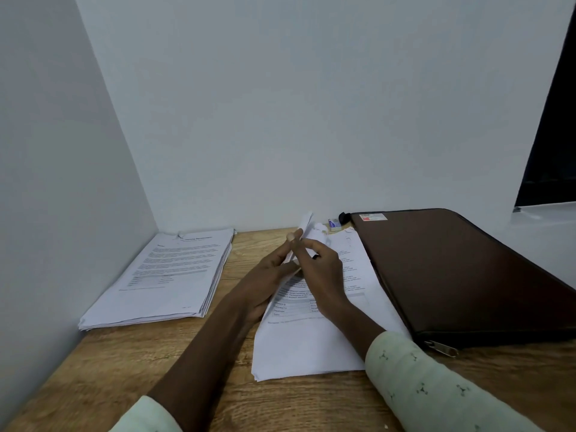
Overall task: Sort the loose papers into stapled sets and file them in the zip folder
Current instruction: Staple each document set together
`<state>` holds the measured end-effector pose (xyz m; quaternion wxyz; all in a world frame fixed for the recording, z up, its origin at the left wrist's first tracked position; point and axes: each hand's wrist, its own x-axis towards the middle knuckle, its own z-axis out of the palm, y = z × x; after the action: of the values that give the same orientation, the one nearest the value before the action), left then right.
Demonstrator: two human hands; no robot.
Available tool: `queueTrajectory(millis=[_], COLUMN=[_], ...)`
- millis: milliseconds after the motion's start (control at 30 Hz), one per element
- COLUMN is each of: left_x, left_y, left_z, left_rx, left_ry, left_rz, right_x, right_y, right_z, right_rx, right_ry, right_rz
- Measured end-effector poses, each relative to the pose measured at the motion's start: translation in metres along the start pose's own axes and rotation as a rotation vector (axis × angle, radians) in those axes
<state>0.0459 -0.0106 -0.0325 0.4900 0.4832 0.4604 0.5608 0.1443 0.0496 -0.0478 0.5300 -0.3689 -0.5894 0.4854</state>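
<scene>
Risk: I judge that the raised sheets [304, 226] can skew or crease before stapling, because only their top edge is held. My left hand [271, 272] pinches that edge. My right hand [325, 275] curls beside it, and I cannot tell whether it grasps. The middle set [308, 347] lies flat under both wrists, between the left stack [168, 275] and the zip folder [452, 275].

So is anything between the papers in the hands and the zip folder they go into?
Nothing lies on the desk between them: the paper set, held by the left hand and right hand, lies beside the zip folder. The folder looks closed, zip pull at its near corner, so it needs opening first.
</scene>
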Motion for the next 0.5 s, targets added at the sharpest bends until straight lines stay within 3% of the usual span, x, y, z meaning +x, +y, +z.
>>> queueTrajectory(millis=[233, 500], left_x=[0.004, 0.009], left_y=[-0.005, -0.013], left_z=[-0.004, -0.011], left_rx=[0.037, 0.012], left_ry=[0.003, 0.081], left_rz=[0.016, 0.003], right_x=[0.009, 0.012], right_y=[0.006, 0.008], right_z=[0.001, 0.000], right_rx=[0.072, 0.008], right_ry=[0.084, 0.098], right_rz=[0.172, 0.166])
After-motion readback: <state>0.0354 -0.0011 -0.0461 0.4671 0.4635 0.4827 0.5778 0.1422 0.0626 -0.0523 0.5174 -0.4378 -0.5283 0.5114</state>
